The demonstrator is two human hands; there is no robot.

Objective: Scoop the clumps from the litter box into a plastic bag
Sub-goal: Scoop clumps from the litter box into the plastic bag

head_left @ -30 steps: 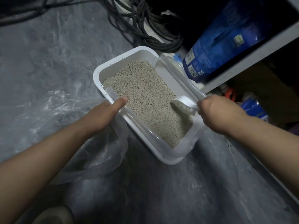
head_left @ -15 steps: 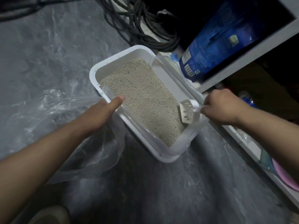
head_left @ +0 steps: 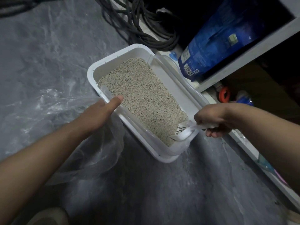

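Observation:
A white litter box [head_left: 112, 58] full of beige litter [head_left: 142, 98] sits on the grey floor. My left hand [head_left: 99, 113] grips its left rim, thumb lying along the edge; the fingers are hidden below the rim. My right hand [head_left: 214, 120] grips the handle of a white slotted scoop [head_left: 182, 132], whose blade dips into the litter at the box's near right corner. A clear plastic bag [head_left: 68, 127] lies crumpled on the floor left of the box, partly under my left arm. No clumps show on the litter surface.
A blue bag [head_left: 217, 44] leans on a white shelf [head_left: 253, 51] at the right. Dark cables [head_left: 142, 28] coil behind the box. An orange item [head_left: 224, 94] and a blue one [head_left: 243, 99] lie under the shelf. A shoe [head_left: 48, 216] shows at the bottom.
My right hand has carried the scoop from the box's right rim toward the near corner and lowered its blade into the litter. My left hand has stayed on the left rim.

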